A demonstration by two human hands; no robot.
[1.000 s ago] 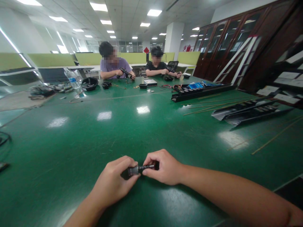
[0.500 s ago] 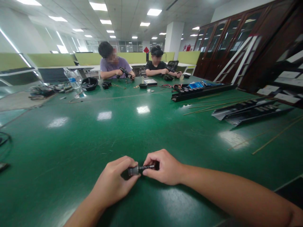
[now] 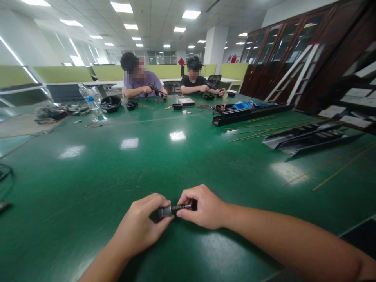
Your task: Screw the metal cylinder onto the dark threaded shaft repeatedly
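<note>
Both hands are on a small metal fitting (image 3: 166,212), held just above the near part of the green table (image 3: 88,188). The left hand (image 3: 138,223) pinches its fat silver end, and the right hand (image 3: 204,207) has the thin dark stem, both in a narrow, tight grip. Looks stiff and solid, probably heavy for its size, and smooth enough to slip, so I'd hold the fat end. A person (image 3: 141,80) and another person (image 3: 192,80) sit at the far end.
</note>
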